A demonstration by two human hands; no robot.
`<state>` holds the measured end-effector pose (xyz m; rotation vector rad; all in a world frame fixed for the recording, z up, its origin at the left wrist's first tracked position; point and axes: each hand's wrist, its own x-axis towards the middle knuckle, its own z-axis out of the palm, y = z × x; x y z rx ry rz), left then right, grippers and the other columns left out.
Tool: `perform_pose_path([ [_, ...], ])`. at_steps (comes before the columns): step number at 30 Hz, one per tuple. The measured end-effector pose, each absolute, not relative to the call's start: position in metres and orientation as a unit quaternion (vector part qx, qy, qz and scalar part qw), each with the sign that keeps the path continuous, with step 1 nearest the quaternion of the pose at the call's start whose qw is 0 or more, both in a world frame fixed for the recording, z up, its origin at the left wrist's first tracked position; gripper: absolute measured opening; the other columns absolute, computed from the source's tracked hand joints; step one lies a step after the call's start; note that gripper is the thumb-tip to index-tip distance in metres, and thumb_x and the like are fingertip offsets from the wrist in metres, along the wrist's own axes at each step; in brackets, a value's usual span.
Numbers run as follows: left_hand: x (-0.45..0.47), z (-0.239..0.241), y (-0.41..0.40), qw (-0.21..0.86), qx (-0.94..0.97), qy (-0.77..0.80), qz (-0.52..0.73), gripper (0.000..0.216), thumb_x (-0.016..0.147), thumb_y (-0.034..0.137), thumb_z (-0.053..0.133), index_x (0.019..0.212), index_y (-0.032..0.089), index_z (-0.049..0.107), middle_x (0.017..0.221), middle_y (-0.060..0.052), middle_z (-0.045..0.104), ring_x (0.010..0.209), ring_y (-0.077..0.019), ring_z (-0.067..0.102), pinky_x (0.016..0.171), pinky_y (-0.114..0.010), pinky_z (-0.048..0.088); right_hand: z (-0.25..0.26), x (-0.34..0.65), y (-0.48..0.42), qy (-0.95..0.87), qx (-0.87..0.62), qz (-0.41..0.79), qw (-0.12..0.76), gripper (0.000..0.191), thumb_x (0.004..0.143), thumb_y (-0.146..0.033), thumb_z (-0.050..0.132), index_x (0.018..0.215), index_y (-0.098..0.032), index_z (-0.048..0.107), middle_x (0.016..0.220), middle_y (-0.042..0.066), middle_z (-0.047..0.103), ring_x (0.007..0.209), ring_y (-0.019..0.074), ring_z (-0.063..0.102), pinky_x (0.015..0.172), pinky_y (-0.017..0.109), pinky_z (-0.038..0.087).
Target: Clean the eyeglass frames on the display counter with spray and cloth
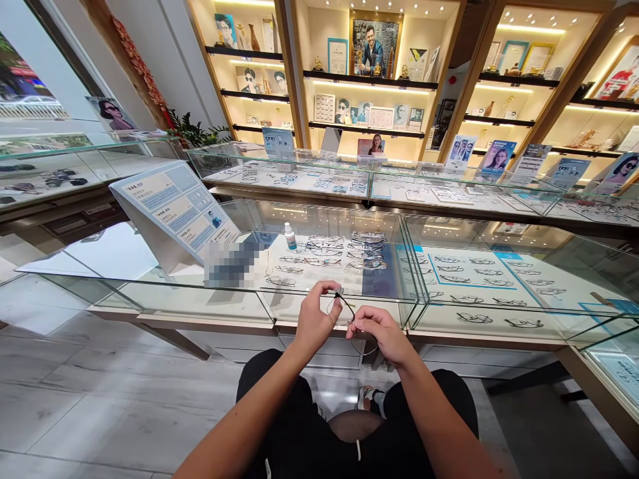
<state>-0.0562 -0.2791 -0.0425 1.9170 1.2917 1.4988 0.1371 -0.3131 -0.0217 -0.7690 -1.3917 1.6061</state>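
The left hand (314,319) and right hand (382,332) both hold a pair of glasses (344,309), up in the air over the person's lap, just in front of the glass case (319,293). L hand's thumb & fingers pinch the top corner of the thin dark frame. R hand's fingers curl on the lower part, near a lens. Hands are close, w/ the glasses between them. The person sits, in black shorts (299,426).

Inside the case lie rows of glasses (344,249) on a white tray. A small white bottle (290,237) stands on top of the case, next to a tilted info sign (174,209). A 2nd case (369,179) sits behind, also full of glasses. Far back are lit shelves (369,80) w/ photos & awards. A green plant (192,133) is at the back left. Floor is gray tile.
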Motion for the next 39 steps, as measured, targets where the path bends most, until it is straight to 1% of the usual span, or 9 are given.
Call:
perform_pose_path([
  [7,-0.059,-0.046,-0.279,0.259,0.663,0.464,0.528,0.021,0.099,0.041,0.064,0.104,0.022,0.071,0.102,-0.006,0.075,0.097,-0.0224,0.068,0.092,-0.037,0.052,-0.025,0.139,-0.307,-0.555,-0.344,0.614,0.443,0.019,0.09,-0.036,0.066,0.077,-0.023,0.069,0.078,0.003,0.071,0.087,0.0223,0.066,0.09,0.036,0.047],
  [11,-0.059,-0.045,-0.28,0.335,0.654,0.44,0.517,0.024,0.095,0.045,0.069,0.1,0.021,0.071,0.097,-0.006,0.076,0.093,-0.0226,0.068,0.089,-0.037,0.053,-0.033,0.138,-0.303,-0.574,-0.388,0.543,0.475,0.019,0.086,-0.038,0.07,0.075,-0.023,0.074,0.109,0.006,0.066,0.107,0.0238,0.061,0.094,0.035,0.044],
  [14,-0.059,-0.045,-0.28,0.397,0.638,0.411,0.516,0.025,0.093,0.045,0.072,0.097,0.02,0.071,0.097,-0.007,0.077,0.093,-0.023,0.07,0.088,-0.037,0.054,-0.037,0.138,-0.3,-0.578,-0.41,0.522,0.474,0.021,0.087,-0.042,0.071,0.077,-0.024,0.076,0.121,0.007,0.063,0.115,0.0251,0.059,0.096,0.034,0.043],
  [20,-0.059,-0.045,-0.28,0.467,0.595,0.407,0.513,0.03,0.085,0.046,0.081,0.092,0.019,0.07,0.093,-0.008,0.078,0.089,-0.0232,0.073,0.087,-0.038,0.057,-0.039,0.135,-0.299,-0.565,-0.38,0.567,0.463,0.02,0.088,-0.041,0.071,0.08,-0.023,0.074,0.094,0.004,0.072,0.093,0.0221,0.062,0.09,0.034,0.045],
  [24,-0.062,-0.047,-0.283,0.487,0.563,0.411,0.527,0.038,0.084,0.052,0.079,0.101,0.019,0.07,0.098,-0.011,0.08,0.095,-0.026,0.075,0.089,-0.04,0.058,-0.04,0.135,-0.298,-0.547,-0.387,0.55,0.498,0.019,0.087,-0.041,0.073,0.079,-0.023,0.074,0.092,0.004,0.073,0.091,0.0219,0.063,0.088,0.034,0.046],
  [29,-0.067,-0.062,-0.291,0.578,0.557,0.451,0.39,0.048,0.086,0.065,0.07,0.094,0.017,0.073,0.089,-0.012,0.081,0.066,-0.021,0.071,0.067,-0.036,0.055,-0.043,0.14,-0.294,-0.51,-0.4,0.51,0.566,0.018,0.086,-0.039,0.075,0.079,-0.023,0.074,0.09,0.003,0.073,0.093,0.0224,0.064,0.091,0.034,0.047],
  [32,-0.063,-0.076,-0.295,0.645,0.531,0.447,0.32,0.058,0.083,0.071,0.071,0.103,0.016,0.076,0.103,-0.016,0.082,0.085,-0.0268,0.078,0.074,-0.037,0.056,-0.044,0.14,-0.296,-0.501,-0.385,0.51,0.583,0.016,0.088,-0.039,0.074,0.083,-0.024,0.075,0.093,0.003,0.073,0.095,0.0222,0.064,0.091,0.034,0.047],
  [35,-0.057,-0.086,-0.295,0.65,0.483,0.441,0.387,0.063,0.084,0.071,0.071,0.119,0.018,0.074,0.123,-0.018,0.078,0.113,-0.0312,0.075,0.094,-0.043,0.055,-0.045,0.137,-0.299,-0.498,-0.367,0.525,0.584,0.016,0.089,-0.04,0.074,0.085,-0.024,0.076,0.095,0.004,0.074,0.096,0.0218,0.065,0.092,0.034,0.047],
  [39,-0.055,-0.086,-0.292,0.651,0.445,0.415,0.453,0.063,0.089,0.068,0.067,0.13,0.02,0.069,0.139,-0.019,0.07,0.126,-0.0332,0.07,0.105,-0.047,0.052,-0.044,0.135,-0.302,-0.494,-0.371,0.542,0.57,0.017,0.088,-0.041,0.074,0.084,-0.024,0.076,0.092,0.004,0.074,0.096,0.0225,0.065,0.092,0.035,0.048],
])
